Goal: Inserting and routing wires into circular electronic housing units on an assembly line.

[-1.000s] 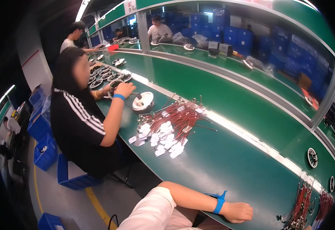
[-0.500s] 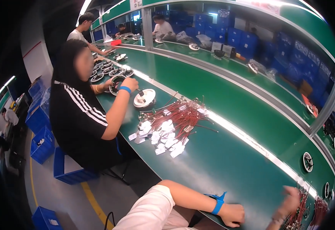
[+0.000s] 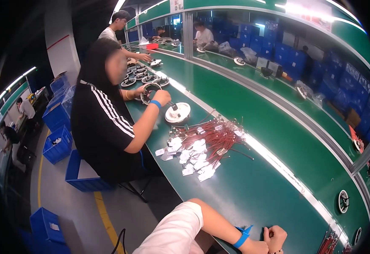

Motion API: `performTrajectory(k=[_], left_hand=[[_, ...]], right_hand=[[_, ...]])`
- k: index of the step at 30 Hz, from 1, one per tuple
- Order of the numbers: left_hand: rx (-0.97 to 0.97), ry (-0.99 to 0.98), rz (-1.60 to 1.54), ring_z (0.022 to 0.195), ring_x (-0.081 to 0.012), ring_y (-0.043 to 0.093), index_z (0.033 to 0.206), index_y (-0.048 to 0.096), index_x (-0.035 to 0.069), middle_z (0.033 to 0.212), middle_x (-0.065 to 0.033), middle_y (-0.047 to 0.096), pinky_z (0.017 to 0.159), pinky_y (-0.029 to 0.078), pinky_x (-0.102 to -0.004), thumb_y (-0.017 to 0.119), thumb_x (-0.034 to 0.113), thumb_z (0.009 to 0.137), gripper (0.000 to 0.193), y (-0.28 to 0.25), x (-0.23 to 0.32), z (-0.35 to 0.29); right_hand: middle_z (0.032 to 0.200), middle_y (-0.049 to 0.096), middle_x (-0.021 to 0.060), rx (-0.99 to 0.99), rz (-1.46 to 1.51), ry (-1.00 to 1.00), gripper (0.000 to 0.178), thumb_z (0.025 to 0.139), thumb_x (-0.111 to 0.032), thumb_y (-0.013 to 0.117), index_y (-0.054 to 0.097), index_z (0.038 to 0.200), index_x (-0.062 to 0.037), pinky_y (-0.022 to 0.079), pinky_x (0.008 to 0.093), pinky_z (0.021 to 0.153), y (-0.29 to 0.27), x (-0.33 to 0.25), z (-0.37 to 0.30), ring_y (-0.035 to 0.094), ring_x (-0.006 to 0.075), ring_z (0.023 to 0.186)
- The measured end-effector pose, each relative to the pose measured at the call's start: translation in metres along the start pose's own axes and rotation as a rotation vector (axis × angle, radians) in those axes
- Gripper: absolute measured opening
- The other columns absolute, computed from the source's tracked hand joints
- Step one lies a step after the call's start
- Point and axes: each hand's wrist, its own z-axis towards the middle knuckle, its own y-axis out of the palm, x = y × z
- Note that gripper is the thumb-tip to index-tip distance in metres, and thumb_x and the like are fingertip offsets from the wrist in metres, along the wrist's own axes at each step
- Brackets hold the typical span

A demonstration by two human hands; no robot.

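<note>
At the bottom edge, over the near end of the green table, my two hands are close together. My left hand has a blue strap round its wrist, and its fingers are hidden. Right beside it, my right hand is closed in a fist, its thumb against the curled fingers; nothing shows in it. Farther up the table lies a heap of red wires with white rectangular pieces. More red wires lie to the right of my hands.
A co-worker in black sits at left, holding a dark ring-shaped part beside a white round part. Several ring parts lie beyond. A green conveyor runs along the table, carrying a white ring. Blue crates stand on the floor.
My right hand has come left from near the red wires to beside my left hand, and closed. The view has shifted, so the scene sits farther right and the wires at right lower.
</note>
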Motion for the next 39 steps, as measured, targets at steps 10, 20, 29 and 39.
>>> performTrajectory(k=[10, 20, 29, 39], left_hand=[[-0.076, 0.059, -0.110, 0.053, -0.0287, 0.052, 0.061, 0.050, 0.006, 0.056, -0.0107, 0.052, 0.048, 0.041, -0.0395, 0.055, 0.020, 0.072, 0.018, -0.012, -0.011, -0.001], [-0.112, -0.036, -0.095, 0.055, -0.0306, 0.050, 0.060, 0.046, 0.001, 0.056, -0.0130, 0.049, 0.052, 0.039, -0.0398, 0.054, 0.016, 0.072, 0.021, -0.003, -0.009, 0.000], [-0.134, -0.069, -0.091, 0.055, -0.0304, 0.050, 0.060, 0.046, 0.002, 0.056, -0.0129, 0.049, 0.051, 0.039, -0.0400, 0.054, 0.015, 0.072, 0.020, -0.004, -0.007, -0.002], [-0.150, -0.091, -0.138, 0.054, -0.0316, 0.052, 0.062, 0.047, 0.003, 0.056, -0.0143, 0.050, 0.051, 0.041, -0.0406, 0.054, 0.017, 0.073, 0.019, -0.007, -0.011, 0.002]], right_hand=[[0.048, 0.046, 0.0041, 0.005, -0.015, 0.005, 0.024, 0.063, -0.015, 0.068, 0.047, 0.052, -0.0087, 0.036, 0.0313, 0.040, 0.000, -0.005, 0.009, 0.047, 0.0214, 0.044], [0.048, 0.047, 0.0039, -0.012, -0.016, 0.055, 0.024, 0.063, -0.016, 0.069, 0.049, 0.052, -0.0086, 0.036, 0.0312, 0.040, -0.006, -0.002, 0.002, 0.048, 0.0214, 0.044], [0.047, 0.046, 0.0047, 0.012, -0.017, 0.028, 0.023, 0.060, -0.011, 0.070, 0.048, 0.051, -0.0072, 0.035, 0.0298, 0.040, -0.005, -0.006, 0.004, 0.046, 0.0203, 0.042], [0.054, 0.053, 0.0047, -0.003, -0.003, 0.047, 0.022, 0.067, -0.025, 0.065, 0.053, 0.055, -0.0109, 0.041, 0.0338, 0.043, -0.004, 0.002, 0.002, 0.053, 0.0239, 0.049]])
